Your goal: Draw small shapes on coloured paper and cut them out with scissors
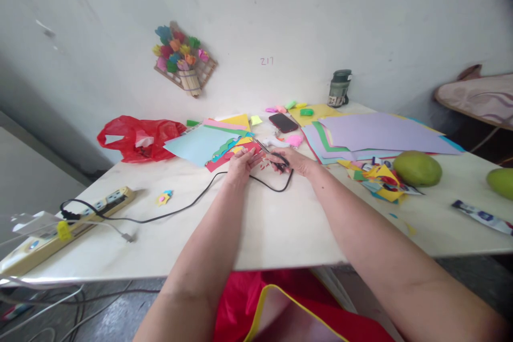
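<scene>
In the head view, my right hand point(296, 161) grips a pair of scissors point(282, 159) by the dark handles. The metal blades point up and left, toward my left hand point(241, 164). Bent fingers of that hand pinch a piece of red paper point(255, 147) beside the blades; the exact grip is partly hidden. Small red paper scraps lie on the table between both hands. Just beyond them rests a white and pink glue gun point(294, 141), and its black cord point(194, 202) runs below my left hand.
Coloured paper sheets point(202, 145) and a red plastic bag point(140, 139) lie left. Beyond my hands is a phone point(283, 123). At right are lilac paper point(377, 131), paper scraps point(382, 179), a green mango point(417, 168) and a tube point(481, 217). A power strip point(80, 224) sits front left.
</scene>
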`<state>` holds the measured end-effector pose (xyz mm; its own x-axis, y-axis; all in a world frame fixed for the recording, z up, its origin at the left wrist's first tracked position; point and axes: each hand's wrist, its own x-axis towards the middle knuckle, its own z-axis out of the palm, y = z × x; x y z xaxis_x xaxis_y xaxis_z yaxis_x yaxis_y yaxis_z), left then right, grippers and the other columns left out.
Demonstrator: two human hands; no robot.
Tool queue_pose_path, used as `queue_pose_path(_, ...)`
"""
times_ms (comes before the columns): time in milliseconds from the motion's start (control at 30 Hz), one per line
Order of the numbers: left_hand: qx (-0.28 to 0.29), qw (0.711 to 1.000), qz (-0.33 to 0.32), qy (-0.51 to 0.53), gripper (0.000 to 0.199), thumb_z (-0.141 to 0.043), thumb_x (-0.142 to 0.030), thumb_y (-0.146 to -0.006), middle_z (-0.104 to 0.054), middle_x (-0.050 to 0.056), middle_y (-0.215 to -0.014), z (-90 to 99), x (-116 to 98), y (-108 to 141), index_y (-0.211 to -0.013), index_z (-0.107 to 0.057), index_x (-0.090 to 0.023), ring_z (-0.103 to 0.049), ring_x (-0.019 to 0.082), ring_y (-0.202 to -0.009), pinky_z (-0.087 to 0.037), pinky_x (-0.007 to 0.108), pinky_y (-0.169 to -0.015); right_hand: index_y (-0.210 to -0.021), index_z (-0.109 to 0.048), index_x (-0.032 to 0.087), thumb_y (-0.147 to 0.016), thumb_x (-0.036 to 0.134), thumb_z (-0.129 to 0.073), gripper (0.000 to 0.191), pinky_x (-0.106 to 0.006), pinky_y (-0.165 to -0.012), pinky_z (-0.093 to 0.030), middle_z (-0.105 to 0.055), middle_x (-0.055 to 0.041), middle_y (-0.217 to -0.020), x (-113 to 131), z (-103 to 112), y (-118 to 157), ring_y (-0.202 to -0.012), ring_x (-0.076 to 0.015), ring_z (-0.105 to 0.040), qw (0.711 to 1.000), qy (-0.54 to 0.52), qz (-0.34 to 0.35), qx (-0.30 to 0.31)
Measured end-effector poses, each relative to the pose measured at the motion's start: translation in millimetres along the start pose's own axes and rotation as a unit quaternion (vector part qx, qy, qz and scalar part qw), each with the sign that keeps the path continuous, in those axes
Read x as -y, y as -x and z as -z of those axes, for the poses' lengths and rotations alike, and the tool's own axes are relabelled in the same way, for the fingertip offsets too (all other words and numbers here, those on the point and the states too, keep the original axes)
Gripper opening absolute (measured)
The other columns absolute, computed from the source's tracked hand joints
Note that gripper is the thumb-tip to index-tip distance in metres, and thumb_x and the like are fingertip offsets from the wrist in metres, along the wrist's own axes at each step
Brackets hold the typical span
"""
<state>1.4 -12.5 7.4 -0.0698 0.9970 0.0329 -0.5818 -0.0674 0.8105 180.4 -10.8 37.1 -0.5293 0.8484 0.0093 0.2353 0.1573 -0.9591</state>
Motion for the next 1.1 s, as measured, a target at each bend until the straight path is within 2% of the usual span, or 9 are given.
queue_pose_path(367,-0.005,1.0,0.01,0.011,0.023,-0.08,-0.013,-0.061,-0.073,0.004,-0.078,1.1,0.3,-1.6,-0.07,-0.059,-0.015,-0.072,0.022,-0.077,-0.057,0.033,-0.077,-0.077,-0.054,0.015,-0.09,0.037,-0.056,0.026,-0.014,-0.032,-0.025,-0.057,0.0001,-0.061,-6.8,1.1,-3.9,-0.044,-0.0051,-0.05,1.0,-0.011,0.005,0.009)
queue_pose_path(567,-0.014,1.0,0.01,0.007,0.019,-0.078,-0.013,-0.064,-0.072,0.007,-0.083,3.3,0.5,-3.0,-0.074,-0.062,-0.014,-0.072,0.025,-0.085,-0.054,0.039,-0.087,-0.076,-0.054,0.015,-0.09,0.034,-0.055,0.024,-0.014,-0.032,-0.025,-0.056,0.0009,-0.059,-2.1,-0.6,-0.9,-0.042,-0.0048,-0.048,1.0,-0.009,0.0,0.003)
queue_pose_path(767,-0.014,1.0,0.009,0.004,0.02,-0.078,-0.014,-0.063,-0.072,0.005,-0.08,2.3,0.4,-2.8,-0.073,-0.06,-0.015,-0.072,0.021,-0.079,-0.056,0.035,-0.082,-0.077,-0.054,0.015,-0.09,0.029,-0.055,0.019,-0.014,-0.032,-0.027,-0.056,0.0016,-0.057,-2.2,-0.7,-1.1,-0.041,-0.0048,-0.048,1.0,-0.017,0.0,0.005)
queue_pose_path(1100,-0.019,1.0,0.01,-0.001,0.022,-0.078,-0.015,-0.063,-0.072,0.005,-0.081,2.2,0.4,-3.2,-0.075,-0.06,-0.015,-0.072,0.022,-0.084,-0.054,0.037,-0.087,-0.075,-0.054,0.015,-0.089,0.029,-0.06,0.02,-0.014,-0.031,-0.027,-0.055,0.0029,-0.054,-3.8,-1.6,-3.2,-0.039,-0.0046,-0.046,0.999,-0.032,0.0,0.001)
